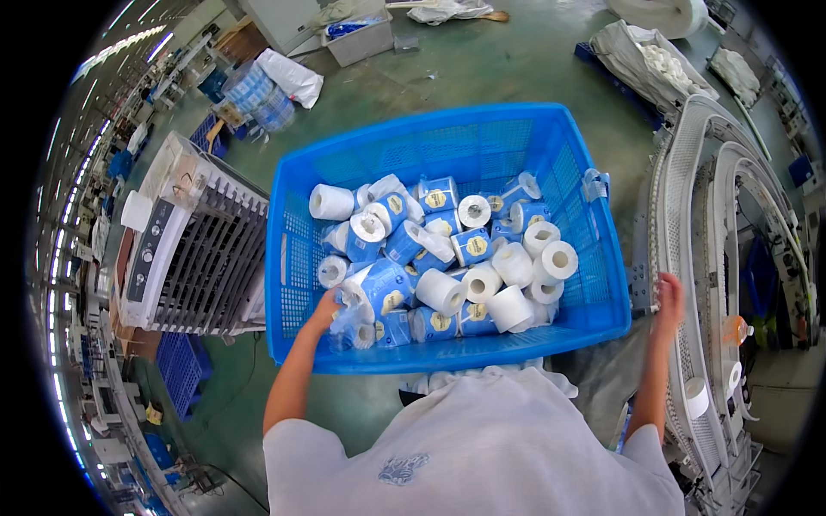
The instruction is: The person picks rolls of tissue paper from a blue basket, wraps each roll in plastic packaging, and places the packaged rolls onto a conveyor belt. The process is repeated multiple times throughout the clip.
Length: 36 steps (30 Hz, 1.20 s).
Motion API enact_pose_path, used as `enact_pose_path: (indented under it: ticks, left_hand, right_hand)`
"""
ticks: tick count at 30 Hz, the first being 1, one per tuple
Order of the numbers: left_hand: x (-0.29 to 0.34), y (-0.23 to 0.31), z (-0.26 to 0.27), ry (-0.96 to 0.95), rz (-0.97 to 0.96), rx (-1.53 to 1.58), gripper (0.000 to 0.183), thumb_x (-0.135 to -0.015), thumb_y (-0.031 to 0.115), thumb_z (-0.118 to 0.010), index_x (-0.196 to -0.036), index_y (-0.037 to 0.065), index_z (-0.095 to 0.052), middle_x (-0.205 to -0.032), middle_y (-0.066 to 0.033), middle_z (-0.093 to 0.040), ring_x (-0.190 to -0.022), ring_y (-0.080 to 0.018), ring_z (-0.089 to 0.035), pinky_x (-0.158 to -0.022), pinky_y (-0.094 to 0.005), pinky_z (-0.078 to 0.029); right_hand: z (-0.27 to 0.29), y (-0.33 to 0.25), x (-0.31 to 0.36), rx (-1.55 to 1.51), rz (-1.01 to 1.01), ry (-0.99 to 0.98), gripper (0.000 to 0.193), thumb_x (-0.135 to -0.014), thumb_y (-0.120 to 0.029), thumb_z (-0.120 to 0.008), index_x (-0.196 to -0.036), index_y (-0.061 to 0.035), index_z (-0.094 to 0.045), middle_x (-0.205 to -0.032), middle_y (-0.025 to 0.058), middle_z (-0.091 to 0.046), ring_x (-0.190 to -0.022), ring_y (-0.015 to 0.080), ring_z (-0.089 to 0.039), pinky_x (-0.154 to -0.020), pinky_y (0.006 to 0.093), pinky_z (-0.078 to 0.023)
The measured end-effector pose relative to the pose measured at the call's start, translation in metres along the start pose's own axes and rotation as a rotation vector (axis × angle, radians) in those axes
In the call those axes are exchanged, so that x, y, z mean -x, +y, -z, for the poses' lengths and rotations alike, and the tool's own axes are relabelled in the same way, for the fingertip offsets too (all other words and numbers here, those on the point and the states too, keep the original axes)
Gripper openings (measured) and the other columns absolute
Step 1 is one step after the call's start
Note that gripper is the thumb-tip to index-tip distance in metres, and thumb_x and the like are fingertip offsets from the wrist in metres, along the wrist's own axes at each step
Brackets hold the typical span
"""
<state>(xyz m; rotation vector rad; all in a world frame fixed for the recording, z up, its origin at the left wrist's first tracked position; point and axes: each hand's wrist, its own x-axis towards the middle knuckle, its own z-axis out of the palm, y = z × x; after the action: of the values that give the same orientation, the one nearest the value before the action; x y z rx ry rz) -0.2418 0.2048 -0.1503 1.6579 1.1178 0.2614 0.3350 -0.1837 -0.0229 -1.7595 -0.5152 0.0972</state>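
Note:
A large blue plastic crate (447,353) stands before me, heaped with toilet rolls. Some are bare white rolls (440,292); others are blue-wrapped rolls (473,247) with a pale round label. At the crate's near left, my left hand (325,311) is closed on a blue-wrapped toilet roll (385,288), whose loose clear plastic (346,325) hangs by the fingers. Some of those fingers are hidden behind the wrapping. Outside the crate's right side, my right hand (669,299) is raised beside the conveyor, its fingers stretched and nothing visible in them.
A curved conveyor (675,215) runs along my right, with a white roll (697,397) on it. To the left stands a louvred air cooler (202,249); a blue pallet (182,371) lies below it. Beyond the crate are a grey bin (354,47) and a bulging white sack (645,64).

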Motion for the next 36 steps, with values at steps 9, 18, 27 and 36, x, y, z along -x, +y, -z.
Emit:
enact_pose_path:
  ticks: [9,18,27,36]
  left_hand:
    - [0.082,0.229,-0.112,0.18,-0.656,-0.394,0.069,-0.059,0.008,-0.065,-0.126,0.01,-0.048,-0.102,-0.0148,-0.06,-0.09,-0.0311,-0.06,-0.077,-0.0315,-0.046]
    - [0.112,0.245,-0.122,0.169,-0.701,-0.394,0.066,-0.059,0.015,-0.065,-0.123,0.009,-0.05,-0.089,-0.0136,-0.06,-0.08,-0.0317,-0.06,-0.066,-0.0349,-0.046]
    - [0.127,0.247,-0.125,0.043,-0.88,-0.454,0.073,-0.065,0.016,-0.061,-0.132,0.003,-0.035,-0.09,-0.014,-0.058,-0.08,-0.0334,-0.057,-0.067,-0.0372,-0.045]
    - [0.115,0.244,-0.13,-0.275,-0.744,-0.122,0.052,-0.065,0.018,-0.064,-0.115,0.006,-0.057,-0.093,-0.0098,-0.056,-0.083,-0.0255,-0.055,-0.073,-0.0294,-0.043]
  right_hand:
    - [-0.197,-0.127,0.096,-0.323,0.031,-0.976,0.037,-0.083,-0.018,-0.062,-0.115,-0.0048,-0.048,-0.107,0.0079,-0.053,-0.094,0.0169,-0.052,-0.085,0.0289,-0.041]
    - [-0.181,-0.178,0.099,-0.133,0.453,-0.952,0.04,-0.073,-0.016,-0.067,-0.109,-0.0081,-0.052,-0.097,0.0093,-0.057,-0.093,0.0201,-0.053,-0.083,0.0308,-0.043]
    - [-0.199,-0.133,0.082,-0.265,-0.063,-1.221,0.014,-0.085,-0.015,-0.054,-0.082,-0.0026,-0.059,-0.058,0.0056,-0.054,-0.047,0.0155,-0.048,-0.046,0.0312,-0.039]
    - [-0.206,-0.06,0.119,-0.368,-0.13,-1.218,0.03,-0.087,-0.029,-0.057,-0.08,-0.0002,-0.056,-0.068,0.0003,-0.056,-0.063,0.0107,-0.048,-0.057,0.0293,-0.041]
